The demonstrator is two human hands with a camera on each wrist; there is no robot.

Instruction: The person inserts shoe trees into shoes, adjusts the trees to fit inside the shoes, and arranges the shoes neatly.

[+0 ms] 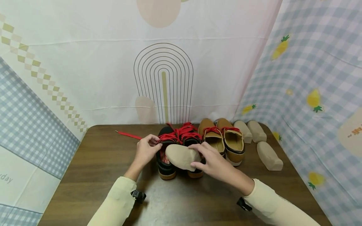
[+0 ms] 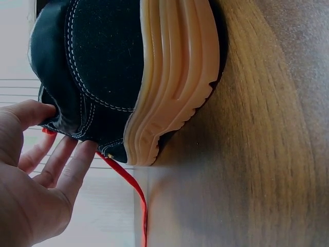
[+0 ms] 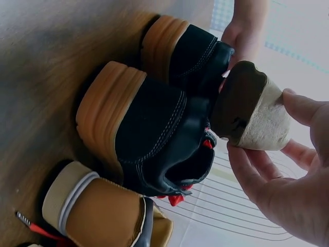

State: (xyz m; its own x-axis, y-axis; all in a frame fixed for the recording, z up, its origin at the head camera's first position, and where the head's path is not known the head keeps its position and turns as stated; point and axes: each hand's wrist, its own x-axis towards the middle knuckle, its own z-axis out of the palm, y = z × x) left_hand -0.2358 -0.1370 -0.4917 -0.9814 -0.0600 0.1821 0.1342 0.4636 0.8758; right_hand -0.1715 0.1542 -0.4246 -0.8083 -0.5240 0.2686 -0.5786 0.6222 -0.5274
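The beige block (image 1: 179, 156) looks matt, the wood-grain table (image 1: 169, 202) faintly glossy.

Sleeves are a pale cream, kinda yellowish off-white, plain with a few soft creases. The left sleeve (image 1: 114, 201) and right sleeve (image 1: 278, 205) match, and both stop short of the hand so the wrist is bare. Each has a small black gadget near the cuff: the left camera (image 1: 138, 196) looks pretty boxy, the right camera (image 1: 244, 204) is black too, finer details too small to make out.
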